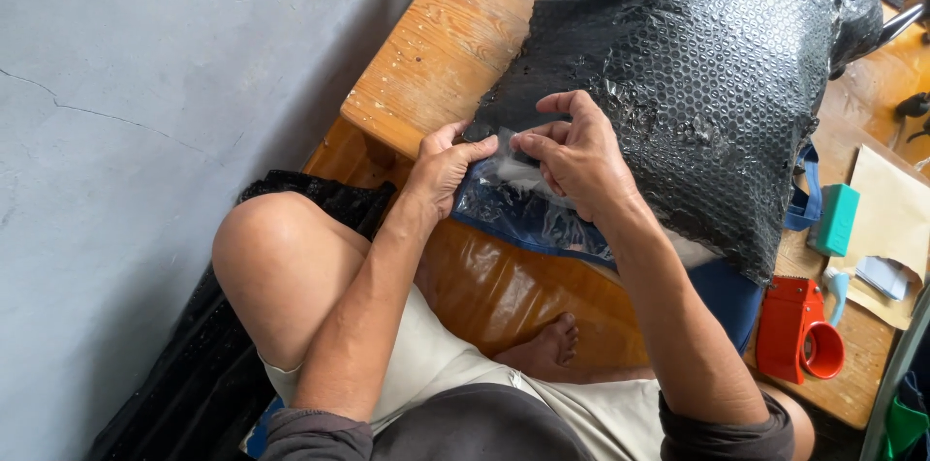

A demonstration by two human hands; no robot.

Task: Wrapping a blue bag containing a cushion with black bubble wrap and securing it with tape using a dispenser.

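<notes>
A large sheet of black bubble wrap [707, 64] lies over a bulky item on a wooden bench [436, 64]. Below its near edge a blue cloth item in a clear plastic bag [513, 214] sticks out. My left hand [444, 166] pinches the edge of the clear plastic where it meets the bubble wrap. My right hand [579, 153] pinches the same edge from the other side, thumb and fingertips nearly touching the left thumb.
A red tape dispenser [799, 330] stands at the bench's right end, beside a teal block [835, 219] and brown envelopes [891, 219]. A grey concrete wall [145, 132] runs along the left. My bare knee [276, 258] and foot [547, 345] are below the bench. More black bubble wrap [194, 384] lies on the floor.
</notes>
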